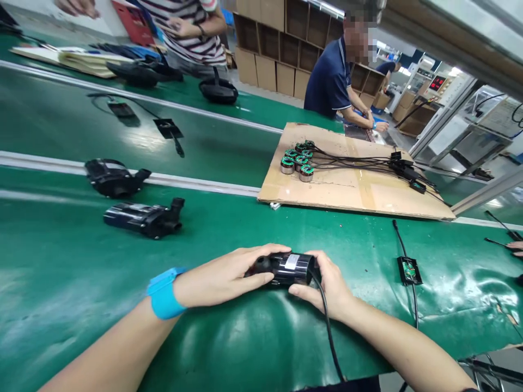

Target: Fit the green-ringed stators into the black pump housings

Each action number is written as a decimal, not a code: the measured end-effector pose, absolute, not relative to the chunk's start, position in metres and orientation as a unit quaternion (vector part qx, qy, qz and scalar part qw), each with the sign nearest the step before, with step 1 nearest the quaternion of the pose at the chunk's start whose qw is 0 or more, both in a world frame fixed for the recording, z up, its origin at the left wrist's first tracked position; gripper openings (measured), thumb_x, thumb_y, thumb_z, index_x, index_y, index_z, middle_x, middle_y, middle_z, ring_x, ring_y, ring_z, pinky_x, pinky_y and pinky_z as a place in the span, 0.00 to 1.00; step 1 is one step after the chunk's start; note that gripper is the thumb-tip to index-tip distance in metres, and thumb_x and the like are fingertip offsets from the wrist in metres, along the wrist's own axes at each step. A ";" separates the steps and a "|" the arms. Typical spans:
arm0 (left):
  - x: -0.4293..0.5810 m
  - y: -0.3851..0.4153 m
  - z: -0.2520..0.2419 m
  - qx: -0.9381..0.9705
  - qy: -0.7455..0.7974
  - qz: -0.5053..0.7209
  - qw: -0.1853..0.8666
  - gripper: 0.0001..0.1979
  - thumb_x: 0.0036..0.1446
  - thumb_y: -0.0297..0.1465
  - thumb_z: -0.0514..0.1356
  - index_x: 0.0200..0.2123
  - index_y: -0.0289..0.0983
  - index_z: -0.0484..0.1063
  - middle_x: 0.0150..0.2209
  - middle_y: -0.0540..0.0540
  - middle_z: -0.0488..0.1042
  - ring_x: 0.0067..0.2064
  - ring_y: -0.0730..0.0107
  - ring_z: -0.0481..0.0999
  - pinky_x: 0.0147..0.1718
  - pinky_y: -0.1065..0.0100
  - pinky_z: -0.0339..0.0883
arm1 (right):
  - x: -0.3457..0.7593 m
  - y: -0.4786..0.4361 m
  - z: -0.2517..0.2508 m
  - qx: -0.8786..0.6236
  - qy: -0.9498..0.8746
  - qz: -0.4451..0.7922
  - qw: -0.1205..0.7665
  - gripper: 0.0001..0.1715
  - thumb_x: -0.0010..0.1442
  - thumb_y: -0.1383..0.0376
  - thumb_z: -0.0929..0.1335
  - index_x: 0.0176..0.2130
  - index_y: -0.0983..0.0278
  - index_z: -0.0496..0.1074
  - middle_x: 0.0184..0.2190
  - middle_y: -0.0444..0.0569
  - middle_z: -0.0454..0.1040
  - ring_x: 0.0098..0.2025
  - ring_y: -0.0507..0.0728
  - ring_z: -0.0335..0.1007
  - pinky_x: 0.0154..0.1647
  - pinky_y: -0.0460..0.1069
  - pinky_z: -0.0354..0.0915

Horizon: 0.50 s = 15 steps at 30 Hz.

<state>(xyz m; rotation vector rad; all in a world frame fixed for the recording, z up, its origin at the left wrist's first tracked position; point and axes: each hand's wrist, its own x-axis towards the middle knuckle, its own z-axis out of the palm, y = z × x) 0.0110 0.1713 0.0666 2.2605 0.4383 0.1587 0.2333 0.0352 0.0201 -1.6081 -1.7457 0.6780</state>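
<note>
A black cylindrical water pump (pixel 300 267) with a white label lies sideways between my two hands, low over the green mat. My left hand (pixel 231 275), below a blue wristband (pixel 166 294), closes around its nozzle end. At the flat rear end, my right hand (pixel 333 286) grips the casing between thumb and fingers. From that end a black cable (pixel 328 321) runs down toward the bench's near edge. To the right of my right hand lies a small open black box (pixel 409 270) with a green circuit board inside and a lead at each end.
Two more black pumps (pixel 139 218) sit at left. Beyond my hands, a cardboard sheet (pixel 347 198) carries several copper-coloured coils (pixel 300 163) with long black cables. Dark parts (pixel 169 129) lie on the strip behind. Co-workers (pixel 329 81) stand across the bench; another person's hand shows at far right.
</note>
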 end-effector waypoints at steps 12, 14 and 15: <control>0.051 0.235 0.122 0.868 0.301 0.284 0.274 0.32 0.58 0.61 0.57 0.47 0.40 0.80 0.44 0.40 0.81 0.45 0.51 0.80 0.47 0.55 0.74 | 0.302 0.027 0.019 -0.599 -0.728 0.208 0.261 0.15 0.65 0.65 0.71 0.52 0.59 0.74 0.50 0.52 0.79 0.53 0.62 0.75 0.58 0.61 0.69; 0.052 0.224 0.148 0.814 0.266 0.431 0.284 0.30 0.60 0.61 0.56 0.44 0.43 0.80 0.44 0.42 0.80 0.46 0.52 0.79 0.49 0.54 0.74 | 0.301 0.030 0.009 -0.593 -0.732 0.191 0.277 0.13 0.65 0.63 0.70 0.50 0.59 0.75 0.49 0.53 0.79 0.52 0.63 0.76 0.56 0.61 0.71; 0.049 0.214 0.158 0.770 0.255 0.507 0.290 0.28 0.62 0.60 0.56 0.46 0.44 0.79 0.45 0.42 0.80 0.48 0.52 0.78 0.50 0.52 0.74 | 0.301 0.032 0.005 -0.590 -0.733 0.184 0.285 0.12 0.65 0.63 0.71 0.49 0.58 0.76 0.48 0.53 0.79 0.52 0.63 0.76 0.54 0.61 0.71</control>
